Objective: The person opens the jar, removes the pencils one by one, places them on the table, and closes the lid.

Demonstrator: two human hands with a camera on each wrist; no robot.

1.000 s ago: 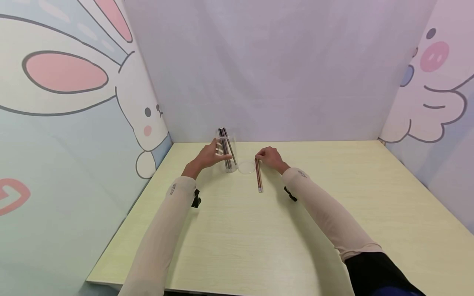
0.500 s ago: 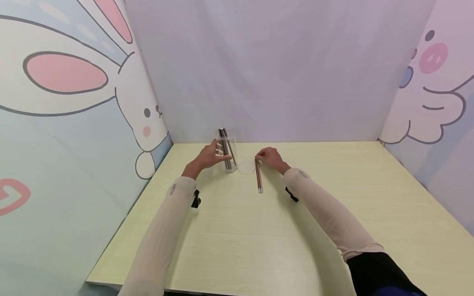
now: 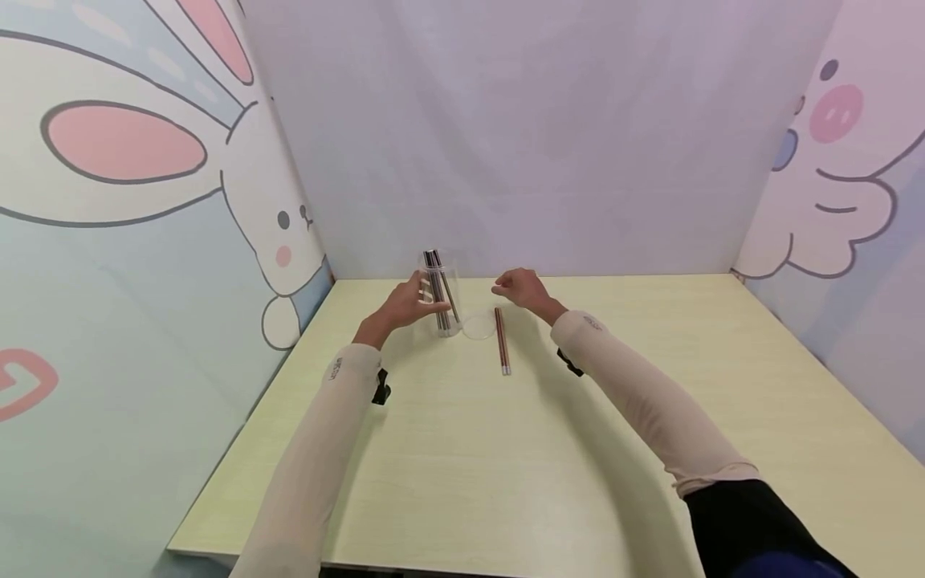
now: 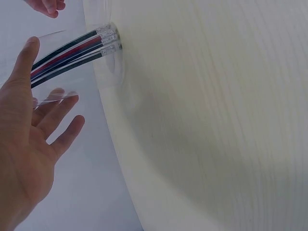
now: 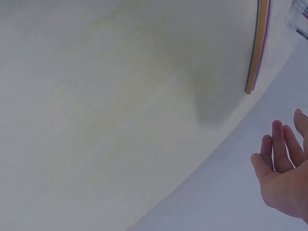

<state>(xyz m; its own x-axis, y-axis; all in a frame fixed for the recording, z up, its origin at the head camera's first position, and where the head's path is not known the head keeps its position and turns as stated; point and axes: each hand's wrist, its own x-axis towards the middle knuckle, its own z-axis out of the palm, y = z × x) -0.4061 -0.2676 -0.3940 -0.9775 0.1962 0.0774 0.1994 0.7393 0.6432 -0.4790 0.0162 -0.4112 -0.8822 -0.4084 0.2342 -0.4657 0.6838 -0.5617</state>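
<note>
My left hand holds a clear cylindrical container, with the thumb across its near side and fingers behind. Inside the container stand several dark pencils, leaning together, one of them red; their silver ends point down at the base. Right of the container a clear round lid lies on the table. Beside that lid, pencils lie side by side, pointing toward the person; in the right wrist view one orange pencil lies between darker ones. My right hand hovers beyond their far ends, fingers loosely bent, holding nothing.
The pale wood-grain table runs back to a plain light backdrop. Walls with cartoon rabbit and pig drawings bound the left and right sides.
My right hand has let go of the pencils' far ends and risen slightly away toward the backdrop. The left hand and the container stay in place.
</note>
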